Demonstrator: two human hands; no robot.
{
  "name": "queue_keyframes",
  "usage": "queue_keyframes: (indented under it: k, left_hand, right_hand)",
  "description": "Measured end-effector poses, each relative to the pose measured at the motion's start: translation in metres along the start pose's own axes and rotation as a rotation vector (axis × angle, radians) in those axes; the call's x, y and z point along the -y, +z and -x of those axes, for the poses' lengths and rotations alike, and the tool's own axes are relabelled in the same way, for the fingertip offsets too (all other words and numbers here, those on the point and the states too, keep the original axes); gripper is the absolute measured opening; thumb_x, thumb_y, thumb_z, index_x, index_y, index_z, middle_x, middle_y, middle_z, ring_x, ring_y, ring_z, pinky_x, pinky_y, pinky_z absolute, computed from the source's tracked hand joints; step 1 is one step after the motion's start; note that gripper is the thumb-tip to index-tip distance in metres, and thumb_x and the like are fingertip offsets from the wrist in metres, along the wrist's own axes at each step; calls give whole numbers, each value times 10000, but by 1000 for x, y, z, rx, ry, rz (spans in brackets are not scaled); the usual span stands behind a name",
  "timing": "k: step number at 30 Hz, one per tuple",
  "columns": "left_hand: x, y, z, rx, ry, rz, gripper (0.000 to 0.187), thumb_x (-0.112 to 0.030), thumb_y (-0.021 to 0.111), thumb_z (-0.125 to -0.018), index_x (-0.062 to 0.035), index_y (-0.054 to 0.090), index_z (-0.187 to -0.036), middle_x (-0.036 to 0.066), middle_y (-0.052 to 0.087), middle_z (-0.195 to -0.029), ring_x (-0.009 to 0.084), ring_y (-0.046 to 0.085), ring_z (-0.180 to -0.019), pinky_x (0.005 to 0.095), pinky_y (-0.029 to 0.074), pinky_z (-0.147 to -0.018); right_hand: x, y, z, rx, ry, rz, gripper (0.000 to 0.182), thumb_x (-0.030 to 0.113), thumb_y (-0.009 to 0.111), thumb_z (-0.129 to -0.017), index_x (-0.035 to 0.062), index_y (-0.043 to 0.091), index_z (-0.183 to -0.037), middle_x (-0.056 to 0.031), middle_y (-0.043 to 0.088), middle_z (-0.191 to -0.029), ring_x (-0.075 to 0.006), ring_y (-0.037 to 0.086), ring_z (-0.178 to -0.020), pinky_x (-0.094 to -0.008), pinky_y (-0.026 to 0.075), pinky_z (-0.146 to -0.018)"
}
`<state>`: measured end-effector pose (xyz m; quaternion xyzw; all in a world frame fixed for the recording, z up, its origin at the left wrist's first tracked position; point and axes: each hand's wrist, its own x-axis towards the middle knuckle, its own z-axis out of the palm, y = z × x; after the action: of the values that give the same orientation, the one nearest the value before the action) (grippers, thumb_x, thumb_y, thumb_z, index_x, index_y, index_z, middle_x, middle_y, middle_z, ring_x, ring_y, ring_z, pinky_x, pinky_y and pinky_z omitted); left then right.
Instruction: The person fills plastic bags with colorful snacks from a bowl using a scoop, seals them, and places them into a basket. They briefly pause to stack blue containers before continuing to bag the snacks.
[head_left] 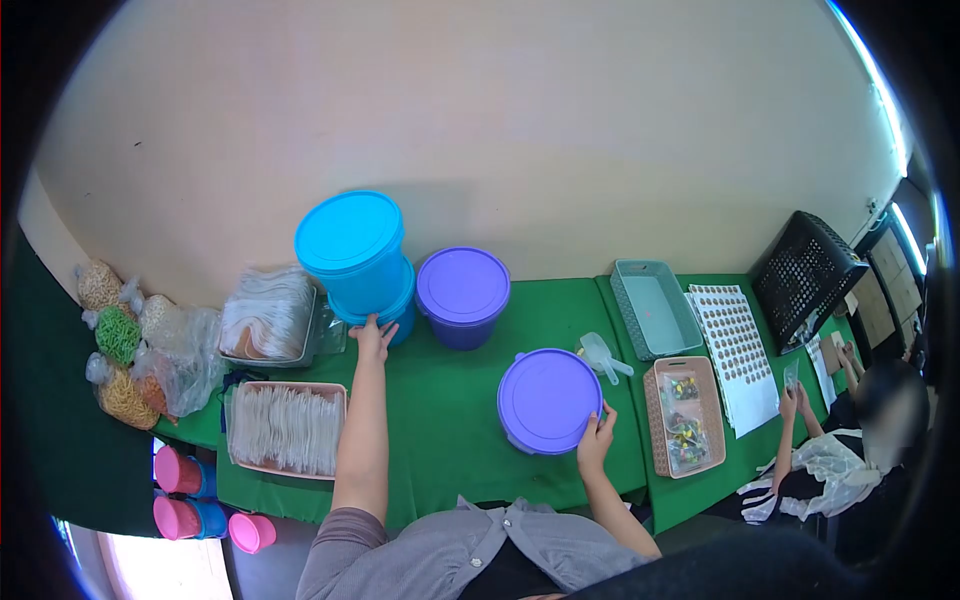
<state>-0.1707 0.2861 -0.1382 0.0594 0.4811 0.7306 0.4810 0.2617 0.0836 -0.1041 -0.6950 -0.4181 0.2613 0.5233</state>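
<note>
Touched the front rim of the lower bucket in a stack of two round, lidded, light-blue plastic buckets (350, 238) with the left hand (374, 338). Touched the right edge of a round purple plastic lid (548, 400) with the right hand (597, 435). From so steep an angle, could not fairly tell either grip as wide or narrow. Had the purple lid above the front of the green cloth-covered table (440, 430), well apart from the blue stack and near a translucent white plastic scoop (598, 354). Saw a round, lidded, purple plastic bucket (463, 288) just beside the stack. Noted, to the left, a pink plastic basket (300, 385) full of thin white packets. Noted, to the right, a beige-pink plastic basket (657, 420) with packets of colourful pieces, a grey-green plastic basket (655, 305) behind, and white paper sheets (752, 408) printed with rows of brown discs. Saw another person (852, 465) at the far right.
</note>
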Motion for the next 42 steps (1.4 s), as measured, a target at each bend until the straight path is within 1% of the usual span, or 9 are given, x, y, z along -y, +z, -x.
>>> queue_keyframes:
  k: [8,10,15,19,22,25,28,31,42]
  left_hand:
    - [17,2,25,151,-175,70,486,-145,636,-873,-80,225,-1125,157,447,-1094,356,587,-988,529,524,-840]
    - [26,12,52,-118,-63,-74,388,-241,639,-883,-64,400,-1132,104,488,-1006,334,587,-1022,476,487,-872]
    - [46,-11,140,439,-81,-577,330,-347,428,-967,-70,523,-1121,106,577,-1045,229,578,-1028,375,464,-859]
    - [49,-32,191,627,3,-605,404,-305,327,-1002,-19,576,-1143,120,599,-1114,215,567,-1058,345,429,-939]
    - [47,-45,214,616,-33,-535,451,-298,300,-1014,10,499,-1278,146,549,-1233,221,513,-1165,331,363,-1035]
    - [44,-50,234,583,43,-554,478,-311,292,-1017,9,457,-1332,159,497,-1317,229,472,-1222,334,325,-1071]
    - [49,-57,242,528,99,-611,493,-322,281,-1020,9,440,-1349,159,471,-1349,237,451,-1247,335,304,-1087]
    - [57,-64,242,489,167,-612,496,-326,267,-1024,10,441,-1346,155,476,-1342,243,449,-1247,337,303,-1087]
    - [65,-68,253,400,122,-259,561,-403,209,-1021,29,478,-1258,150,544,-1238,229,498,-1181,366,343,-1062]
  right_hand:
    - [-8,18,17,109,-21,-73,349,115,483,-968,15,383,-1287,-34,508,-592,-103,437,-512,-296,342,-490]
    - [-2,21,30,204,22,-100,391,97,538,-932,3,349,-1261,-23,448,-526,-99,421,-486,-300,325,-474]
    - [20,1,61,364,-54,163,321,102,630,-848,8,449,-1096,-31,377,-487,-108,392,-451,-323,281,-450]
    - [60,10,45,323,-292,273,263,85,608,-849,7,484,-1067,-56,436,-539,-179,431,-457,-349,338,-473]
    - [85,41,30,374,-547,187,271,82,598,-843,4,537,-1095,-120,548,-765,-254,553,-689,-373,444,-634]
    - [91,85,20,453,-802,297,291,119,602,-843,7,571,-1110,-162,559,-945,-304,545,-910,-399,434,-805]
    - [99,122,25,564,-810,334,274,159,605,-851,9,599,-1081,-177,554,-1028,-326,515,-991,-425,397,-883]
    - [102,144,31,489,-986,354,219,176,610,-857,11,625,-1001,-170,570,-1001,-323,529,-963,-435,392,-886]
    - [120,135,32,404,-881,98,140,149,633,-853,14,599,-864,-142,549,-899,-317,518,-883,-420,421,-790]
